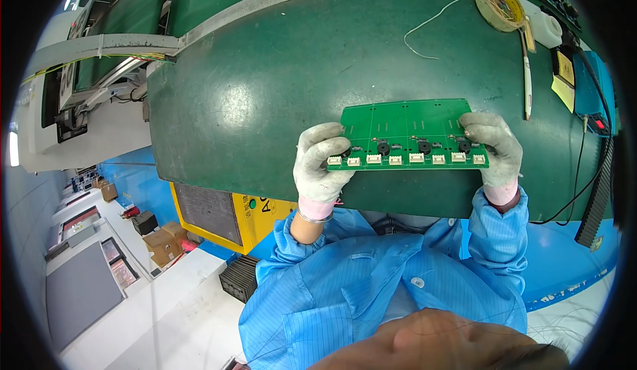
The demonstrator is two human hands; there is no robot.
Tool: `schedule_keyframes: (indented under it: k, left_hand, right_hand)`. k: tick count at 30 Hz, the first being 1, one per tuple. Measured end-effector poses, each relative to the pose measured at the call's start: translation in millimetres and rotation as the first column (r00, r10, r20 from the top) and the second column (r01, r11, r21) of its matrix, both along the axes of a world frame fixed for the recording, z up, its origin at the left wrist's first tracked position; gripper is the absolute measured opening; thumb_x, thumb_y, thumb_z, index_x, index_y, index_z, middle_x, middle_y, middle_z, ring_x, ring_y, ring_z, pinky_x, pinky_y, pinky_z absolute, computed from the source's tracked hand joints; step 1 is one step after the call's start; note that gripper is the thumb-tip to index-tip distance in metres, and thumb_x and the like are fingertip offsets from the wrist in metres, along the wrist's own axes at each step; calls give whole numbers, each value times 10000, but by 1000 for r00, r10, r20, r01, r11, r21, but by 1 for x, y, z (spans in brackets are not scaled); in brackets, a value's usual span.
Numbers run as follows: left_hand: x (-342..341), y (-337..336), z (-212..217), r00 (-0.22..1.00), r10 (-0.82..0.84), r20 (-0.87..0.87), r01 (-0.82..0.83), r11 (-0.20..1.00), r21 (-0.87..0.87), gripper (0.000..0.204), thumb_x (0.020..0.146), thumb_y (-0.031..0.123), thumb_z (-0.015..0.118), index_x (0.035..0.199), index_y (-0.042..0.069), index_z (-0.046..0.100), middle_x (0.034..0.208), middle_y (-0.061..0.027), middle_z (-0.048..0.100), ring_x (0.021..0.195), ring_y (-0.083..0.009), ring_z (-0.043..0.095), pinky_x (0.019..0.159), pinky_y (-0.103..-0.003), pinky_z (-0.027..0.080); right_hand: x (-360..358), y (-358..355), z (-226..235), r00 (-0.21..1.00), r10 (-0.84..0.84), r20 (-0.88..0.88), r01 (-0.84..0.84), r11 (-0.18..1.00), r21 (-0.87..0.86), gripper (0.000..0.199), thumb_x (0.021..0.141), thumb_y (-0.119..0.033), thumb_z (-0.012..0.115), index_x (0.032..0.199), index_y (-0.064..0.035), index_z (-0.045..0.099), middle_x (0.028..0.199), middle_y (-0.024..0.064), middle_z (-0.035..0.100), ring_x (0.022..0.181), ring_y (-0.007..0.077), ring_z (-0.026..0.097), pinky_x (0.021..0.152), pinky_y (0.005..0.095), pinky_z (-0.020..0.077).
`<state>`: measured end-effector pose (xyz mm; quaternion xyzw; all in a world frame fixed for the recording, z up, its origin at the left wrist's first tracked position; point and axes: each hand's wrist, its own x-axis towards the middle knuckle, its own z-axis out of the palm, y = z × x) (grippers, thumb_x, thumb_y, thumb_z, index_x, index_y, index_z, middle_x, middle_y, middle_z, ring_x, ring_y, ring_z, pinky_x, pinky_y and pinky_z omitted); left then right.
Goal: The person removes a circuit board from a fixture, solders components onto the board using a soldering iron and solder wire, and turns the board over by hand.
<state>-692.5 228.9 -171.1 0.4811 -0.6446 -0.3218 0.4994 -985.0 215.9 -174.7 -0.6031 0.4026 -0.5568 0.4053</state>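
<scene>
A green circuit board panel point(405, 128) with a row of white connectors and small black round parts along its near edge is held flat over the green table point(265, 91). My left hand point(320, 164), in a grey glove, grips its left end. My right hand point(494, 148), also gloved, grips its right end. Both forearms wear blue striped sleeves.
A roll of yellowish tape point(499, 5), a white cylinder point(547, 28), a pen-like tool point(527, 81) and a thin white wire point(438, 18) lie at the table's far right. A blue device with a red light point(592, 98) and black cables sit at the right edge. Shelving and boxes stand left below.
</scene>
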Motion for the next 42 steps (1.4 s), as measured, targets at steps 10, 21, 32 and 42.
schedule_keyframes:
  k: [10, 21, 32, 42]
  left_hand:
    - [7, -27, 20, 967, -223, 127, 219, 975, 45, 396, 664, 155, 750, 1026, 22, 659, 1159, -153, 612, 1040, -299, 586, 889, -351, 472]
    - [7, -54, 20, 870, -301, -391, 493, 561, 665, 608, 737, 230, 749, 1215, -80, 535, 1081, -161, 649, 941, -223, 607, 830, -293, 493]
    - [2, -56, 22, 836, -286, -468, 547, 497, 673, 620, 710, 154, 758, 1223, -91, 511, 1043, -150, 652, 881, -199, 596, 791, -280, 481]
    - [-3, -51, 18, 806, -259, -532, 575, 555, 601, 538, 688, 104, 615, 1193, -64, 539, 993, -129, 653, 822, -192, 574, 737, -273, 476]
  right_hand:
    - [0, 0, 1, 1000, 6, 24, -5, 1000, -9, 198, 719, -8, 702, 913, 13, 670, 930, 142, 660, 807, 224, 590, 720, 281, 461]
    - [-16, 16, -4, 955, -220, 198, 82, 840, 536, 246, 825, -180, 655, 958, 27, 643, 787, 48, 619, 589, 92, 474, 556, 195, 380]
    - [-9, 8, 3, 910, -295, 292, 69, 802, 594, 339, 866, -268, 644, 1038, 20, 597, 784, 40, 619, 584, 75, 494, 547, 182, 393]
    - [-12, 6, 0, 910, -233, 343, -12, 812, 583, 452, 856, -383, 647, 1054, 16, 574, 824, 63, 631, 615, 93, 537, 558, 203, 435]
